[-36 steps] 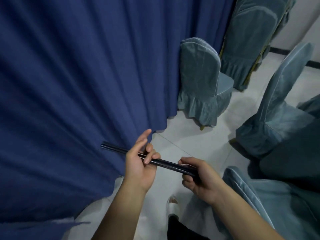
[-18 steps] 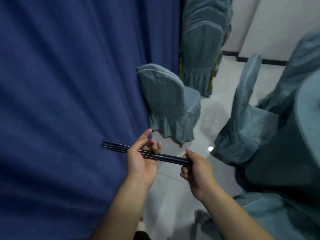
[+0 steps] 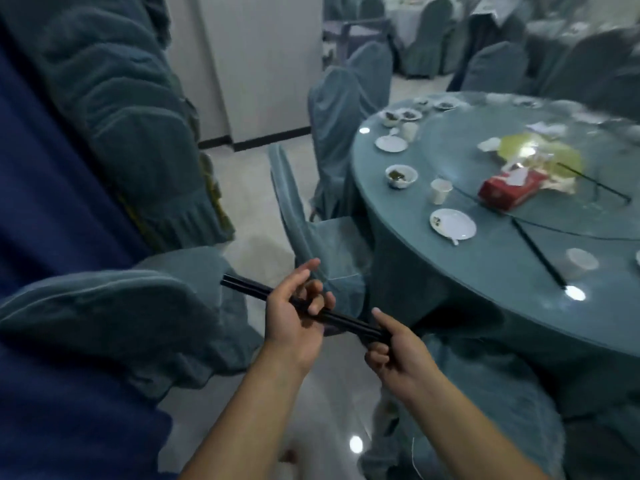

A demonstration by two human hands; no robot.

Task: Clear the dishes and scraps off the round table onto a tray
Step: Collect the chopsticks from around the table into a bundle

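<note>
I hold a bundle of black chopsticks (image 3: pixel 252 291) level in front of me. My left hand (image 3: pixel 298 317) grips their middle and my right hand (image 3: pixel 394 355) grips their near end. To the right stands the round table (image 3: pixel 450 271) with a teal cloth. On it lie white plates (image 3: pixel 453 223), small bowls (image 3: pixel 401 176) with scraps, a white cup (image 3: pixel 440 190), a red tissue box (image 3: pixel 509 190), yellow-green scraps (image 3: pixel 540 150) and more black chopsticks (image 3: pixel 538 256). No tray is in view.
Teal-covered chairs (image 3: pixel 322 244) stand between me and the table, with a stack of them (image 3: pixel 131 109) at the left. A dark blue curtain (image 3: pixel 45 209) fills the left edge. Pale tiled floor (image 3: pixel 252 202) runs between. More tables sit far behind.
The view has swung right, away from the blue curtain, and the round table has come into sight. Both hands still hold the chopsticks the same way.
</note>
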